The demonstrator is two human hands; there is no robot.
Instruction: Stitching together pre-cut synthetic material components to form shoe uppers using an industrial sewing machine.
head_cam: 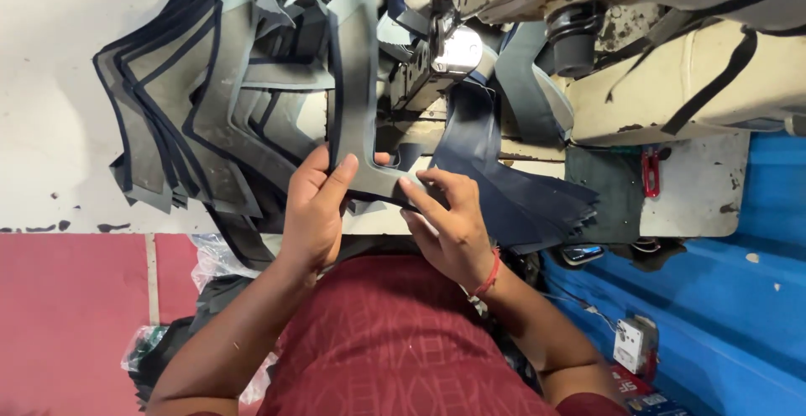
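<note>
Fingers: those of the left hand (312, 206) curl round the grey L-shaped fabric piece (359, 105), thumb laid on its near face and pinching it against the fingers behind; those of the right hand (449, 223) lie close together and flat, tips pressing the piece's lower right corner
Held piece: upright between both hands, its long arm rising toward the sewing machine, its short arm pointing right under the right fingertips; a dark blue binding runs along its edge
Right wrist: a red thread bracelet (489, 275) circles it
Body: a maroon patterned shirt (395, 349) fills the near lower middle
Left of the hands: a fanned stack of grey bound pieces (180, 105) lies on the white table (50, 88), its lower edge just beside the left hand
Right of the hands: a heap of dark blue fabric layers (512, 189) spreads out, touching the right hand's far side
Further off: the sewing machine (457, 47), cream and worn, stands behind the held piece
Far right: red scissors handles (651, 172) rest on the table edge, well apart from the hands, above a blue surface (722, 298)
</note>
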